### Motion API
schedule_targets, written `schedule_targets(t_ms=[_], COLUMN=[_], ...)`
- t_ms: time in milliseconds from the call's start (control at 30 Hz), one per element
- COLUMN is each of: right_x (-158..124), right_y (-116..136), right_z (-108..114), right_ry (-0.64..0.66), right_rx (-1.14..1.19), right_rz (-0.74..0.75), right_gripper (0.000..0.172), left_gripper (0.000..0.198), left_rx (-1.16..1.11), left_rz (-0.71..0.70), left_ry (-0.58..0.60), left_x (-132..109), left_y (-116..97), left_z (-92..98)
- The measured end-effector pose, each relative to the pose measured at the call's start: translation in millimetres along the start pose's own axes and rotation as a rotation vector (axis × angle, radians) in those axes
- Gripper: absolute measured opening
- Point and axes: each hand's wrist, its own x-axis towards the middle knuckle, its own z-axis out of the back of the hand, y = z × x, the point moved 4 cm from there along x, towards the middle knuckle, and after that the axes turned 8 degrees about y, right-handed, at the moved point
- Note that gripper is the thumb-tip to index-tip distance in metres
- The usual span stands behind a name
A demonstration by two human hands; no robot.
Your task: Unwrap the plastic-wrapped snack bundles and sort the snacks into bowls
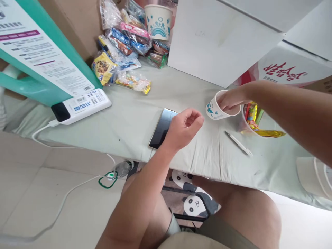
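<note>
My left hand point(186, 126) is over a dark phone point(161, 130) lying on the table, its fingers curled loosely inward with nothing seen in them. My right hand point(232, 98) reaches into a white paper cup point(214, 108) with blue-green leaf prints; its fingertips are hidden inside the cup. Beside that cup, partly under my right forearm, stands a round tub point(245, 126) with bright snack packets in it. A white pen point(239, 143) lies on the cloth between the tub and the table's front edge.
Snack bags point(129, 38) and another printed cup point(158, 22) stand at the back. A white power bank point(85, 106) with a cable lies left, by a green jug point(31, 52). White boxes point(204, 38) stand behind; white cups point(312, 174) sit far right.
</note>
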Motion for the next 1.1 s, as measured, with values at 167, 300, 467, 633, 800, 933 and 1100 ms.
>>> schedule_targets(t_ms=[167, 300, 467, 633, 800, 933, 1100], right_x=[46, 69, 85, 52, -68, -178, -244], right_y=[98, 193, 230, 210, 161, 121, 87], right_z=[-24, -115, -191, -154, -107, -108, -121], right_ry=[0.292, 0.264, 0.354, 0.258, -0.038, -0.272, -0.205], right_rx=[-0.444, -0.371, -0.342, -0.292, -0.175, -0.050, 0.143], right_rz=[-0.081, 0.133, 0.068, 0.005, -0.098, -0.036, -0.007], right_gripper=[0.039, 0.057, 0.069, 0.054, 0.061, 0.053, 0.060], left_gripper=[0.023, 0.034, 0.040, 0.043, 0.015, 0.029, 0.013], left_rx=[-0.052, -0.058, -0.059, -0.060, -0.022, -0.127, 0.115], left_rz=[-0.105, -0.155, -0.156, -0.123, -0.042, 0.090, 0.101], left_ry=[-0.186, -0.419, -0.480, -0.468, -0.555, -0.208, 0.079], left_x=[-5, -12, -16, -18, -15, -5, -6], left_y=[-15, -19, -17, -17, -9, 11, 35], left_z=[31.1, 56.8, 66.9, 68.3, 65.1, 27.1, -23.4])
